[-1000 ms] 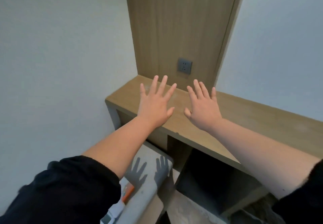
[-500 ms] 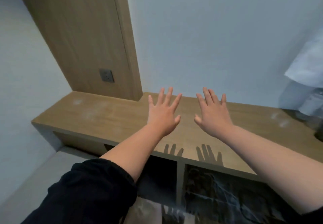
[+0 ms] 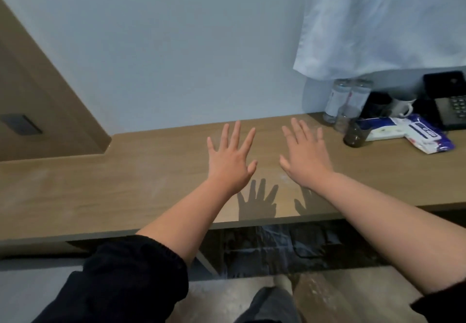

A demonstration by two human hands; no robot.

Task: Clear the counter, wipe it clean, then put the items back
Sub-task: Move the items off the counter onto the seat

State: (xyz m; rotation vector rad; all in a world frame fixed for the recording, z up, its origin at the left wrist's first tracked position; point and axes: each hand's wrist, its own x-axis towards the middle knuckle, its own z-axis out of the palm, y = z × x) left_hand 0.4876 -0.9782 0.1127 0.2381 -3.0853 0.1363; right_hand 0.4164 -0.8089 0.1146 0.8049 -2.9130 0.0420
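A long wooden counter point(image 3: 100, 196) with pale dusty smears runs across the view. My left hand point(image 3: 230, 162) and my right hand point(image 3: 305, 157) hover side by side above its middle, fingers spread, holding nothing. At the counter's far right stand two clear water bottles point(image 3: 346, 103), a dark glass point(image 3: 355, 134), a white mug point(image 3: 402, 107), a dark mug point(image 3: 377, 105), a blue-and-white wipes packet point(image 3: 416, 134) and a black telephone point(image 3: 451, 105). All of these lie to the right of my right hand, apart from it.
A white cloth point(image 3: 383, 20) hangs on the wall above the items. A wooden wall panel with a grey socket point(image 3: 21, 127) stands at the left. Below the counter is an open dark compartment point(image 3: 290, 247), and my leg shows at the bottom.
My view has swung to the right along the counter, bringing the bottles, mugs, wipes and telephone into sight. Both hands stay spread and empty over the counter.
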